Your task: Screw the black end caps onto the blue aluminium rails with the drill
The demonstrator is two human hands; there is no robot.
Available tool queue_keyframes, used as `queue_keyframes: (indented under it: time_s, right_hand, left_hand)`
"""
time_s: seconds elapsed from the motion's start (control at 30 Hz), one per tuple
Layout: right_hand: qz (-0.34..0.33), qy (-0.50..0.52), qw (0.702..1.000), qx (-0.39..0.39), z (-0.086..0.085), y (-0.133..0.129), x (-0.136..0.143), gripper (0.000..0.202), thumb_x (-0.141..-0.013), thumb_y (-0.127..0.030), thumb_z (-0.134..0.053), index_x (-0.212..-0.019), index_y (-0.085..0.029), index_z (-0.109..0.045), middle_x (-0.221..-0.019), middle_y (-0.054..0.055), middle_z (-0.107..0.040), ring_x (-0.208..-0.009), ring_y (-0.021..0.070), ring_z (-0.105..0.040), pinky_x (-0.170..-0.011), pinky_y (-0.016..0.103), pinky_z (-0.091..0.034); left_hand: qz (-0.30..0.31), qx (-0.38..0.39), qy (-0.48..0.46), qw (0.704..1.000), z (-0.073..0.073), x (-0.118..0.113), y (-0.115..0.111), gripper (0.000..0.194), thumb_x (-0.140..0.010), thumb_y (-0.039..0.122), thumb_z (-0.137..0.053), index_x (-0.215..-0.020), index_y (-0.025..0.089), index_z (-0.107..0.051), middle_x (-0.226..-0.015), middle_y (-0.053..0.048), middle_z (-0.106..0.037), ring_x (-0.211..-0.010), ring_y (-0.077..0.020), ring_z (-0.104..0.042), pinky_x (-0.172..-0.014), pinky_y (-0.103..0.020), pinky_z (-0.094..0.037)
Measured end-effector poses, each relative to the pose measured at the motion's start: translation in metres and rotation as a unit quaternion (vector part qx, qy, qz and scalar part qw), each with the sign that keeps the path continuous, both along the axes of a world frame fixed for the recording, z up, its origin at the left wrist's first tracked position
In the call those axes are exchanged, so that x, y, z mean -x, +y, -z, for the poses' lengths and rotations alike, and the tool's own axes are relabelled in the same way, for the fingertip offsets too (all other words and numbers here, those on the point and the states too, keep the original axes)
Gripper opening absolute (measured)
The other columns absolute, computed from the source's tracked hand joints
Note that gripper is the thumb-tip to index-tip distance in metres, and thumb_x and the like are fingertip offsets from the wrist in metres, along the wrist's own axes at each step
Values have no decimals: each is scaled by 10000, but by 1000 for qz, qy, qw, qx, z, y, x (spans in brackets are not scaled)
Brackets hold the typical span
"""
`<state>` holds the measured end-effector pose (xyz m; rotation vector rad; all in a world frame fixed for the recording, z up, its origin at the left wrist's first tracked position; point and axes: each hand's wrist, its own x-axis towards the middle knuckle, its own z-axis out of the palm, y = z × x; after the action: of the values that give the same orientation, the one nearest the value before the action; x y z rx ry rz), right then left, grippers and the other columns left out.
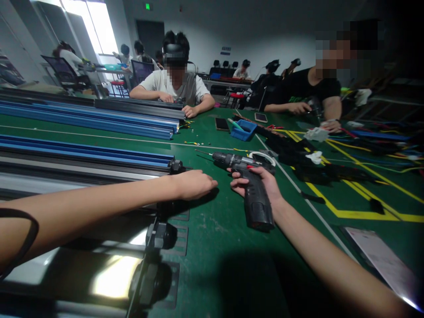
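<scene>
Right hand (265,183) grip clenched on drill (247,179); left hand (194,183) released, flat on worktop (225,247). Blue tray (244,130) holds possibly a pen.

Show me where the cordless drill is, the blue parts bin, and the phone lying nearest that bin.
cordless drill (252,185): head view, on its black handle in the right hand.
blue parts bin (244,131): head view, on its front wall.
phone (221,124): head view, on its dark screen.

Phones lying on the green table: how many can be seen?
2. One dark phone lies left of the blue tray; a second phone lies right of it, nearer the person in black. Clutter at right may hide others.
</scene>
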<state>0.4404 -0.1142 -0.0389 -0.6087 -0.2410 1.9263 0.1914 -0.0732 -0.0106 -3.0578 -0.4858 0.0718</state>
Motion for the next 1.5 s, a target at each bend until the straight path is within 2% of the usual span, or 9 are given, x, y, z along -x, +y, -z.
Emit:
queue_keyframes:
  time_s: [0.2,0.37,0.47,0.6,0.7,0.8,0.93,1.2,1.5]
  right_hand:
    - [9,-8,1000,5,-2,0,0,620,-834,-228,-542,-1421,-69,-427,-920,77,-577,-576,120,-541,-681,346,-629]
    - [19,8,1000,-20,-3,-9,8,604,-879,-257,-527,-1428,-28,-424,-913,84,-579,-583,113,-539,-692,319,-614]
    - [39,26,998,-39,-4,-23,25,573,-900,-293,-525,-1420,-66,-447,-895,59,-588,-576,103,-523,-689,310,-604]
    - [8,-17,999,-31,-4,-35,45,536,-911,-303,-506,-1378,-41,-500,-855,47,-590,-535,90,-490,-703,312,-592]
    - [-15,-60,998,-19,-2,-33,49,528,-880,-285,-498,-1355,-59,-545,-839,47,-596,-520,101,-488,-746,338,-598]
    - [-15,-78,997,-24,2,-27,45,539,-829,-309,-525,-1319,-94,-594,-832,50,-594,-502,114,-475,-721,361,-602]
    - [-36,-69,997,-29,8,-22,37,521,-805,-370,-575,-1243,-103,-663,-807,57,-585,-478,122,-474,-668,360,-605]
    - [-113,-44,990,-75,9,-22,32,591,-805,-371,-620,-1298,-46,-647,-851,77,-643,-532,129,-562,-742,328,-613]
    - [-97,-55,992,-65,5,-26,35,514,-852,-342,-540,-1269,-59,-645,-846,75,-661,-529,132,-561,-833,356,-608]
  left_hand:
    - [-8,112,-65,992,-14,11,10,147,-971,222,-564,-959,117,-666,-856,-113,-725,-732,-191,-665,-647,-286,-436]
    - [-78,159,-283,943,-34,54,35,197,-983,284,-552,-967,121,-662,-848,-60,-684,-741,-150,-601,-692,-266,-444]
    - [-162,183,-413,877,-25,81,51,245,-982,323,-561,-1069,126,-679,-912,-64,-693,-774,-150,-626,-709,-266,-476]
    - [-233,260,-580,736,-7,97,65,284,-936,389,-643,-965,108,-680,-805,-57,-667,-665,-136,-635,-608,-256,-509]
    - [-253,330,-632,654,-4,98,69,296,-861,394,-740,-899,115,-649,-792,-59,-671,-664,-148,-654,-568,-259,-534]
    - [-272,383,-642,606,-6,99,70,320,-810,392,-797,-842,133,-611,-751,-37,-659,-619,-128,-632,-531,-241,-515]
    - [-307,399,-619,603,-8,102,68,333,-797,398,-815,-791,144,-600,-647,10,-584,-519,-90,-542,-441,-203,-403]
    - [-289,472,-557,620,-6,104,70,288,-779,298,-841,-904,104,-667,-870,-70,-704,-642,-116,-626,-563,-242,-499]
    - [-301,506,-522,617,-7,105,71,272,-780,278,-839,-905,95,-681,-852,-67,-697,-624,-114,-628,-576,-246,-519]
